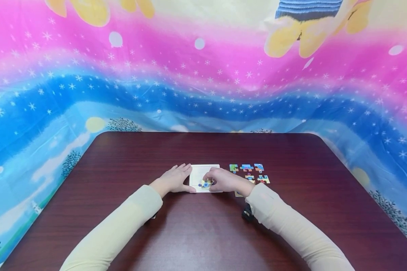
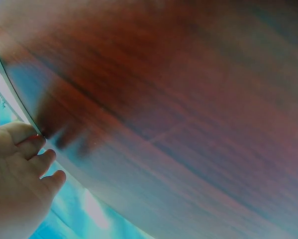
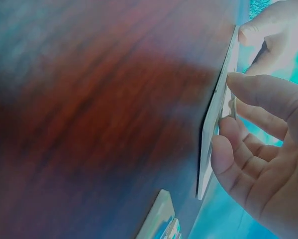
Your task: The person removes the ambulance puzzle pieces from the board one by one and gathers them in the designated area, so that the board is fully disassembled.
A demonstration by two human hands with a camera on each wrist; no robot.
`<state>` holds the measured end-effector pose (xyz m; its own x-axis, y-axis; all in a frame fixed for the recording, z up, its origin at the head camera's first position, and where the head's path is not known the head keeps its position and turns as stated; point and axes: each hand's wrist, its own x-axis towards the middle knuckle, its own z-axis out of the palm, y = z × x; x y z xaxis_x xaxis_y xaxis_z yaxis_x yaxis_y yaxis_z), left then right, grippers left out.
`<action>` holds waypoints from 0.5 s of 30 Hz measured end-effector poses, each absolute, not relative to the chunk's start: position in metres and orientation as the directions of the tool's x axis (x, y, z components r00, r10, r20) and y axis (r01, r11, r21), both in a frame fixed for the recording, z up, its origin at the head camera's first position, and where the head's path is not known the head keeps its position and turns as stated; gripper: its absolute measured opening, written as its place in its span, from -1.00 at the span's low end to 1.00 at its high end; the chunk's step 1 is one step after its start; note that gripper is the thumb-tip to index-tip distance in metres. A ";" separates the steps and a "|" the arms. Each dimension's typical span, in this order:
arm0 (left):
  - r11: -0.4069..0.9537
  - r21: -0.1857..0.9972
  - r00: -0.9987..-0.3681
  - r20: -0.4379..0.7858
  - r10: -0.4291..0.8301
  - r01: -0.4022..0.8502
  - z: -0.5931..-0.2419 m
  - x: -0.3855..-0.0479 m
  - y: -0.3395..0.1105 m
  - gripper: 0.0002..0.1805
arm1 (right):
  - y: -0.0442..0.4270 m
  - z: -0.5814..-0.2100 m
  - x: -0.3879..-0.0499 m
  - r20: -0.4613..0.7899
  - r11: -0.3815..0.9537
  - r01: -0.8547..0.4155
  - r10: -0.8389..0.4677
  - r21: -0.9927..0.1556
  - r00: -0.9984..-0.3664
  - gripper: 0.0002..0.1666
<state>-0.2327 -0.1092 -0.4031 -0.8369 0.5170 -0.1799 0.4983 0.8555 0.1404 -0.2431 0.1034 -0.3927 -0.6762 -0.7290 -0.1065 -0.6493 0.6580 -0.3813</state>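
Observation:
A white puzzle board [image 1: 197, 174] lies flat on the table. My left hand [image 1: 173, 179] rests along its left edge, fingers extended and thumb at the near corner. In the left wrist view the left hand [image 2: 22, 179] shows at the lower left. Over the board's near right part, my right hand [image 1: 224, 180] pinches a yellow and blue puzzle piece [image 1: 206, 184]. From the right wrist, the right hand [image 3: 268, 144] has its thumb and fingers at the board's edge [image 3: 213, 112]; the piece is mostly hidden there by the fingers.
Several loose puzzle pieces [image 1: 247, 168] lie right of the board, some partly covered by the right wrist. The dark brown table [image 1: 196, 233] has a rounded far edge. A colourful printed cloth [image 1: 203, 75] hangs behind and at both sides.

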 end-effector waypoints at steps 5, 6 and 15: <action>0.858 0.145 -0.837 -0.188 0.513 0.493 -0.402 -0.232 -0.109 0.02 | 0.103 -0.393 -0.243 -0.095 0.664 -0.644 -0.721 -0.381 -0.687 -0.61; 0.859 0.143 -0.838 -0.191 0.511 0.492 -0.402 -0.232 -0.109 0.02 | 0.104 -0.392 -0.243 -0.092 0.664 -0.640 -0.718 -0.386 -0.690 -0.61; 0.864 0.136 -0.842 -0.193 0.504 0.486 -0.402 -0.232 -0.108 0.02 | 0.114 -0.387 -0.240 -0.070 0.642 -0.604 -0.711 -0.473 -0.700 -0.65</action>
